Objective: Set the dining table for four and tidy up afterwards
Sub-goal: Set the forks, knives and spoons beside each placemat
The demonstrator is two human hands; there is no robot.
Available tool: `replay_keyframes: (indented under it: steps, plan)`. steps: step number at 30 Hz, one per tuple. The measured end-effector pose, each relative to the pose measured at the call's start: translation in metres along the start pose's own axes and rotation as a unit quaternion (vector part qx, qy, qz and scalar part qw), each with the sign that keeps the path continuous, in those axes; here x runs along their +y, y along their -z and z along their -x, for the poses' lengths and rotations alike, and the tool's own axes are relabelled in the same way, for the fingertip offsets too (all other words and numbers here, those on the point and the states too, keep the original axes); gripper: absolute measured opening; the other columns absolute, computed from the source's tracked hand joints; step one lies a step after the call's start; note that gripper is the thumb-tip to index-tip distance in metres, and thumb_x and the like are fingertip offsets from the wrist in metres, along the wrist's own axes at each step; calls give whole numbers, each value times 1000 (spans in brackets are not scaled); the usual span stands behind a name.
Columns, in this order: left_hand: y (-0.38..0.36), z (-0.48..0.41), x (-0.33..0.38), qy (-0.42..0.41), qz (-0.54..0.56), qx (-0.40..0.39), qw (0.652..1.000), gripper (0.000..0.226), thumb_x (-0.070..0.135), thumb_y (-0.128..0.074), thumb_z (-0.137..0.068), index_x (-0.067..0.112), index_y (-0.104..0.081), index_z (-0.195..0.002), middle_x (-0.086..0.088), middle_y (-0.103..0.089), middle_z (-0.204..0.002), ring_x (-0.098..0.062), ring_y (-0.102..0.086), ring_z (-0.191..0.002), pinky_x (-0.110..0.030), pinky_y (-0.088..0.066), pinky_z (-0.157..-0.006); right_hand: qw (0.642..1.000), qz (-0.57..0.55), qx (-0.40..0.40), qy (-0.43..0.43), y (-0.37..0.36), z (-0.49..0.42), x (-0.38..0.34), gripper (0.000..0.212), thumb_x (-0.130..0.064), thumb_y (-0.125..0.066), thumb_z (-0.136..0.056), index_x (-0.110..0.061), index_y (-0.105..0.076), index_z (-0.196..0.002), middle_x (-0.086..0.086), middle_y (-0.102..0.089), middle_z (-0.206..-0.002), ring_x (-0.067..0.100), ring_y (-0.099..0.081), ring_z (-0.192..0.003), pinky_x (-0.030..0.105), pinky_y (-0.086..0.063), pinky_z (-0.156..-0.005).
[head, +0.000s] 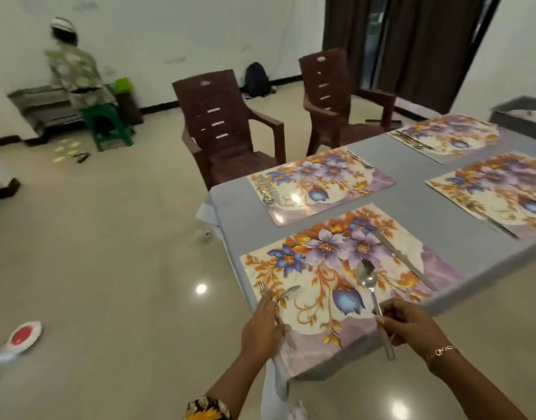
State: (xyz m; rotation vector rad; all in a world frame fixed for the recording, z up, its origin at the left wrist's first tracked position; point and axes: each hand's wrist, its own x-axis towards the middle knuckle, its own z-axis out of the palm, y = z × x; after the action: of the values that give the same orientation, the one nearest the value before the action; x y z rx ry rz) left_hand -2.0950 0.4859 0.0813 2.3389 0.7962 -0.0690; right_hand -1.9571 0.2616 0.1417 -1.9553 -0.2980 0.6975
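Several floral placemats lie on the grey-clothed table (418, 201). Over the nearest placemat (330, 286), my right hand (412, 325) pinches the handle of a large spoon (370, 286), its bowl pointing away from me above the mat. My left hand (262, 325) rests at the mat's left edge on a fork (261, 287) and a small knife (288, 292); I cannot tell whether its fingers grip them. A long knife (404, 260) lies on the right part of this mat. Cutlery also lies on the other mats.
Two brown plastic chairs (227, 131) (336, 95) stand at the table's far side. A person sits on a green stool (106, 125) at the back left. A red-and-white object (23, 336) lies on the floor at left. A grey tray (521, 112) is at far right.
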Motion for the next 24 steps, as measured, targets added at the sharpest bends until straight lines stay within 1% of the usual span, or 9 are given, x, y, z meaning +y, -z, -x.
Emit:
replay_keyframes:
  steps: [5, 8, 10, 12, 14, 16, 19, 22, 24]
  plan:
    - [2, 1, 11, 33, 11, 6, 999, 79, 31, -59, -91, 24, -7, -150, 9, -10, -158, -16, -35, -137, -30, -38, -103, 999, 16, -20, 19, 37, -11, 4, 1, 8, -58, -84, 9, -58, -83, 14, -53, -66, 22, -49, -61, 23, -44, -47]
    - [-4, 5, 20, 42, 34, 52, 997, 79, 35, -57, -91, 21, -6, -150, 7, -7, -159, -14, -30, -140, -30, -36, -104, 999, 23, -28, 24, 58, -15, 9, 3, 6, -58, -84, 10, -59, -84, 12, -50, -62, 20, -47, -58, 23, -43, -47]
    - [-11, 6, 33, 44, 34, 84, 995, 72, 37, -51, -94, 20, -10, -150, 6, -7, -159, -15, -34, -138, -29, -39, -101, 999, 17, -34, 23, 73, -18, 13, 4, 6, -59, -84, 5, -59, -79, 3, -51, -53, 15, -47, -51, 20, -42, -44]
    - [-21, 4, 50, 47, 24, 104, 993, 67, 39, -49, -94, 19, -16, -148, 0, -21, -156, -15, -46, -128, -25, -42, -89, 999, 9, -38, 21, 89, -25, 18, 9, 7, -59, -83, 2, -59, -75, -5, -48, -44, 7, -46, -42, 18, -41, -40]
    - [-30, -1, 68, 46, 33, 114, 992, 63, 35, -52, -94, 15, -21, -146, -3, -41, -144, -17, -52, -117, -21, -38, -78, 999, 12, -40, 14, 100, -34, 24, 11, 9, -59, -82, 1, -58, -75, -7, -47, -42, 3, -44, -37, 17, -40, -39]
    - [-42, -7, 88, 45, 88, 111, 989, 60, 28, -52, -95, 12, -24, -145, -5, -44, -140, -19, -50, -120, -18, -37, -84, 999, 25, -39, 2, 109, -47, 30, 11, 10, -60, -82, 1, -57, -75, -6, -47, -42, 3, -44, -36, 16, -38, -38]
    - [-58, -20, 120, 55, 170, 110, 978, 53, 26, -49, -95, 13, -29, -143, -5, -39, -147, -21, -41, -133, -26, -33, -105, 998, 60, -36, -1, 122, -73, 36, 11, 9, -63, -79, 1, -57, -74, -5, -50, -44, 9, -45, -43, 16, -39, -38]
    - [-68, -42, 147, 68, 226, 107, 966, 49, 19, -49, -96, 12, -32, -141, -4, -38, -146, -23, -36, -136, -27, -29, -108, 992, 119, -37, 10, 136, -105, 34, 6, 5, -63, -81, 0, -61, -78, 5, -57, -59, 16, -53, -54, 19, -44, -42]
    - [-76, -62, 159, 59, 261, 103, 958, 44, 14, -52, -94, 13, -37, -136, -2, -43, -140, -21, -41, -131, -25, -32, -102, 987, 157, -31, 15, 144, -127, 33, 11, 4, -63, -81, -5, -62, -75, 10, -58, -63, 20, -55, -59, 24, -46, -48]
